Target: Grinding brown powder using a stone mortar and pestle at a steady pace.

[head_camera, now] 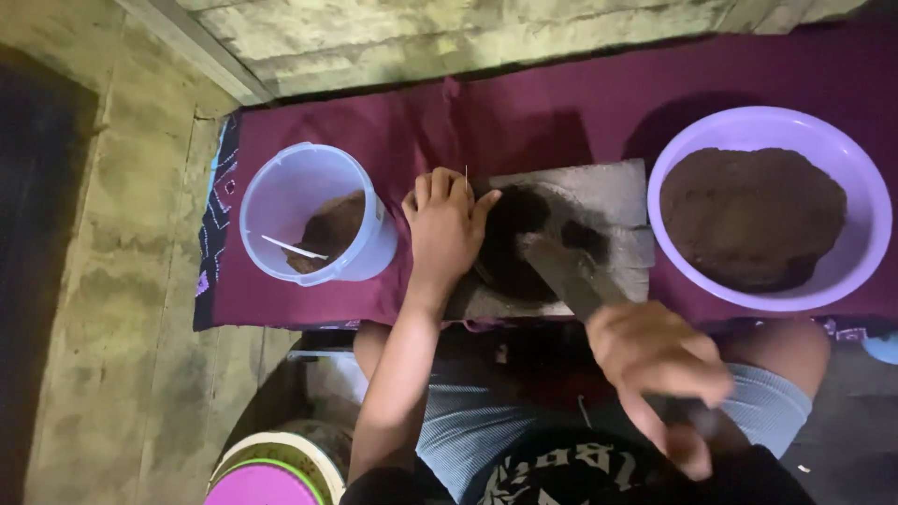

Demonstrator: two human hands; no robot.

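On maroon cloth (561, 103): two tubs, one slab (599, 182); left hand (447, 229) flat open, right hand (659, 360) gripping knife (571, 271)

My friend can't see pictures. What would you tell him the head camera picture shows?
A seated person's left hand presses on a grey slab holding a dark lump, while the right hand grips a flat blade laid on it. On the purple cloth, a clear bucket sits left and a lilac bowl of brown paste right.
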